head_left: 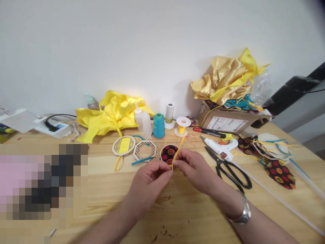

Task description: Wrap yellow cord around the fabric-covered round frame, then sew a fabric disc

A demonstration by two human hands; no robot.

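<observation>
Both hands meet over the middle of the wooden table. My left hand (153,178) pinches the lower end of a yellow cord (179,148) between thumb and fingers. Just above it, my right hand (194,169), with a silver bracelet at the wrist, grips the same cord. The cord rises toward a white spool of yellow thread (183,126). Right behind my fingers lies a round wooden frame with dark patterned fabric (167,154), partly hidden by the hands. To its left are an octagonal wooden frame (134,150) and a round frame with yellow fabric (125,145).
Black scissors (230,172) and a white glue gun (220,147) lie right of my hands. Behind stand a teal thread cone (159,127), squeeze bottles (146,124) and yellow cloth (111,117). A cardboard box (210,118) holds fabric; patterned scraps (280,174) lie at right.
</observation>
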